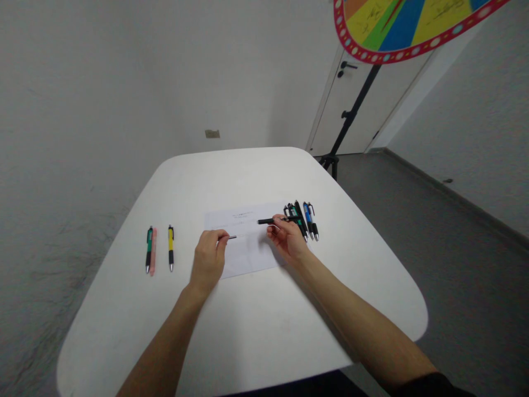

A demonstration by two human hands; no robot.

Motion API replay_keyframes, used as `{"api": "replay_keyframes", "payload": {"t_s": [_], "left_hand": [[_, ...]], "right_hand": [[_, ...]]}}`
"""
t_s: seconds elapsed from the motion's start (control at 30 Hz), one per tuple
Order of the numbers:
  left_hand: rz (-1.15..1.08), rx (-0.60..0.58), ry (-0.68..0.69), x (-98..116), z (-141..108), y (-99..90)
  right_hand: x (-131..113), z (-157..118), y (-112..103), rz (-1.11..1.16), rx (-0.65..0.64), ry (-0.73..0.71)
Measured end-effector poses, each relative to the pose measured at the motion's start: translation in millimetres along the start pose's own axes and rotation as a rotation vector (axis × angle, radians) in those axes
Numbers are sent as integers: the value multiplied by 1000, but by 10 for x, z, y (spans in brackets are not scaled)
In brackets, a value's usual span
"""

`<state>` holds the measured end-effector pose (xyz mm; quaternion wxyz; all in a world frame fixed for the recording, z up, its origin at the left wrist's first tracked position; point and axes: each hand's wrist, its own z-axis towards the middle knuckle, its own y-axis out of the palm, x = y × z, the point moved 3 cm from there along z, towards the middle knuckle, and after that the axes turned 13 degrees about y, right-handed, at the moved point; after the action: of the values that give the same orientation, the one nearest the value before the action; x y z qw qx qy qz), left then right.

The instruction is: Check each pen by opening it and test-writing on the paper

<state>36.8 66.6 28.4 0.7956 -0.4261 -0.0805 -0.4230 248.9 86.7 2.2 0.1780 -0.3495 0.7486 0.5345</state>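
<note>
In my right hand (286, 238) is a black pen (265, 221), pinched between thumb and fingers above the right part of a white paper sheet (243, 253). My left hand (210, 255) is closed over the sheet's left edge, with a small dark, thin piece (232, 237) poking out from its fingertips toward the right. The two hands are apart. Some faint writing shows near the top of the paper. Just beyond my right hand lies a group of several pens (301, 220), black and green, partly hidden by that hand, with blue pens (308, 219) beside them.
On the white table (248, 342), a green pen (149, 248) and a pink pen (153, 251) lie together at the left, near a yellow pen (171, 248). Behind the table stands a colourful wheel (397, 27) on a black stand (351, 116).
</note>
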Motion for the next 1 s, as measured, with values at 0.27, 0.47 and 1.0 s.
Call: {"api": "replay_keyframes", "payload": {"t_s": [0.27, 0.47, 1.0], "left_hand": [[-168, 176, -133, -9, -6, -48], [-216, 209, -174, -37, -8, -40], [45, 58, 173, 69, -73, 50]], "right_hand": [[4, -3, 3, -24, -1, 15], [21, -19, 24, -18, -36, 47], [316, -39, 97, 91, -158, 250]]}}
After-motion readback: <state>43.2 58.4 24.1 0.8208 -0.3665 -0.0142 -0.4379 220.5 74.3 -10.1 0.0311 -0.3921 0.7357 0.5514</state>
